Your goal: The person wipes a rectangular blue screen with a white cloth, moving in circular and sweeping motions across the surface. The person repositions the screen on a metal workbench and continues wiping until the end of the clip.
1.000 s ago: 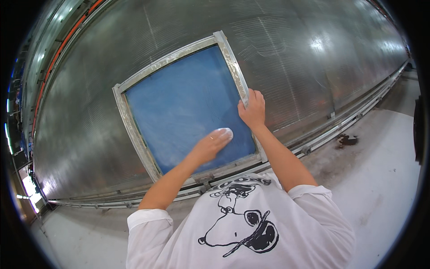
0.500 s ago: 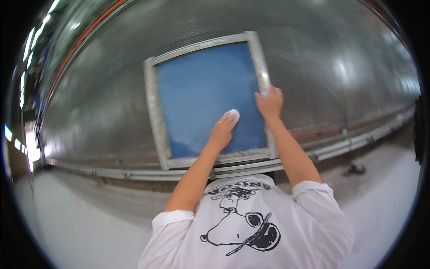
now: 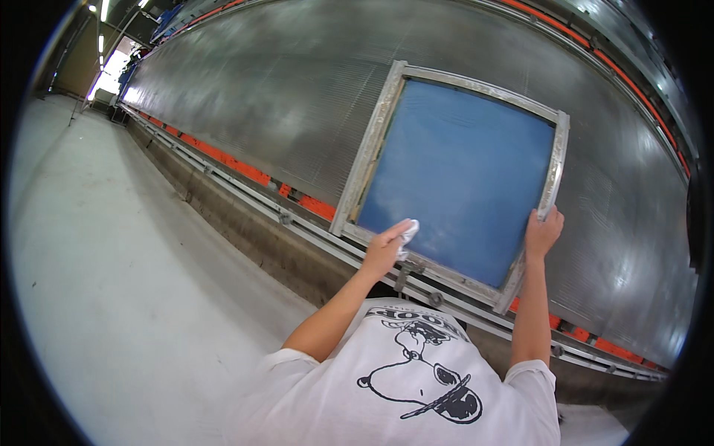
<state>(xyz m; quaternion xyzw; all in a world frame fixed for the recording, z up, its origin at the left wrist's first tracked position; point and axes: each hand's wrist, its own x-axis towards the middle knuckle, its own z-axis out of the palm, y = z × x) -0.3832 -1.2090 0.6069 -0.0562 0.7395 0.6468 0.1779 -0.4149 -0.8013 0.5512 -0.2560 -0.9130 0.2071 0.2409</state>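
A square screen with a pale, worn metal frame (image 3: 483, 88) and a blue mesh (image 3: 454, 171) lies slightly skewed on a long metal table (image 3: 268, 89). My left hand (image 3: 383, 251) is closed on a crumpled white cloth (image 3: 408, 232) at the lower left corner of the blue surface, close to the frame's bottom bar. My right hand (image 3: 544, 234) has its fingers wrapped round the lower part of the frame's right side. The cloth hides a little of that lower left corner.
A metal rail (image 3: 238, 192) and an orange strip (image 3: 312, 208) run along the table's near edge, with another orange strip (image 3: 543, 15) along the far side. Pale floor (image 3: 111, 282) lies to the left, and a bright opening (image 3: 111, 78) shows at the far upper left.
My left hand and cloth have moved from the middle-right of the blue surface to its lower left corner. The view has swung left, bringing the floor and table's length into sight.
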